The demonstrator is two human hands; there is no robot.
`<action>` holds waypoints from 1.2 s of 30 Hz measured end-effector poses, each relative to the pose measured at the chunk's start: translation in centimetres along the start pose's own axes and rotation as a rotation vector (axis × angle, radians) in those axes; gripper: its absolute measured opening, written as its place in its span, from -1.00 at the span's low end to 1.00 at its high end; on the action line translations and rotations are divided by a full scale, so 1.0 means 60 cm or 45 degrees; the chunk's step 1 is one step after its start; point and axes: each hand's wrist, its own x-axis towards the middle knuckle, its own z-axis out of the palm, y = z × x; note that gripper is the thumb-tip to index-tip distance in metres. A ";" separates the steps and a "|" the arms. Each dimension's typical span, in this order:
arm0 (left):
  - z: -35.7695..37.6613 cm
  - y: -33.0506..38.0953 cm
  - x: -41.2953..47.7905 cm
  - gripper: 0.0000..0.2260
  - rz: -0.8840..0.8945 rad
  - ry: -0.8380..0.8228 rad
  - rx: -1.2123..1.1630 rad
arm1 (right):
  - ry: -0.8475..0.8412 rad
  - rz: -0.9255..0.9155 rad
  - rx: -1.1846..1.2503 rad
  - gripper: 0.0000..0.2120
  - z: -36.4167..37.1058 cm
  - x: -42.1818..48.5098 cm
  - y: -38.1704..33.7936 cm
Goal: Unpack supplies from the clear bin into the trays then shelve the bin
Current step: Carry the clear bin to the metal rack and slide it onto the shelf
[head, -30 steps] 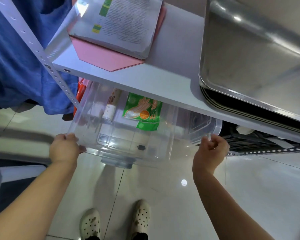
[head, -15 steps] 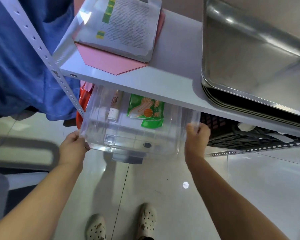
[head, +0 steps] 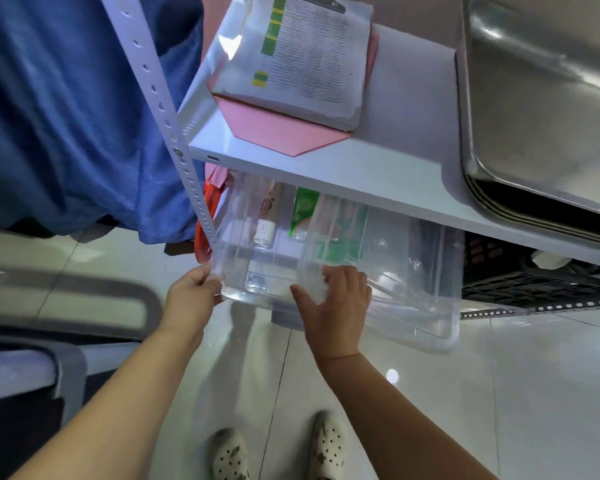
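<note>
Clear glossy plastic bin under my fingers, brushed shiny metal trays at two o'clock, matt white shelf, printed paper, polished floor tiles

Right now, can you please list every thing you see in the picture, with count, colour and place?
clear bin: one, transparent, partly under the white shelf
white shelf: one, above the bin
printed papers: one stack, white with green marks, on the shelf
pink folder: one, under the papers
metal trays: a stack, silver, shelf right side
green packet: one, seen through the bin
tube: one, white and brown, beside the packet
black crate: one, right of the bin
blue cloth: one, left
shoes: two, cream, on the floor
left hand: holds the bin's left corner
right hand: flat against the bin's front
</note>
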 end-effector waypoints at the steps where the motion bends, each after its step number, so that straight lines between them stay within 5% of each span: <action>1: -0.004 0.004 -0.001 -0.76 -0.004 -0.026 -0.001 | -0.036 -0.025 -0.016 -0.57 0.011 -0.003 -0.017; 11: -0.036 0.014 0.015 -0.80 -0.107 -0.165 0.034 | -0.286 -0.270 -0.115 -0.70 0.096 0.009 -0.132; 20: -0.025 0.019 0.002 -0.90 -0.092 -0.121 0.040 | -0.270 -0.459 0.091 -0.62 0.057 -0.014 -0.088; 24: -0.011 0.021 -0.010 -0.86 -0.118 -0.042 0.079 | -0.025 -0.036 -0.035 -0.69 -0.011 -0.028 0.024; 27: -0.002 0.019 -0.018 -0.76 -0.157 0.007 0.090 | 0.122 0.564 -0.100 -0.59 -0.053 -0.034 0.099; 30: 0.007 0.016 -0.022 -0.77 -0.163 0.076 0.048 | 0.087 1.057 0.336 -0.58 -0.069 -0.026 0.135; 36: 0.005 -0.001 -0.030 -0.87 -0.179 0.157 -0.043 | -0.024 1.318 0.832 -0.84 -0.068 -0.034 0.152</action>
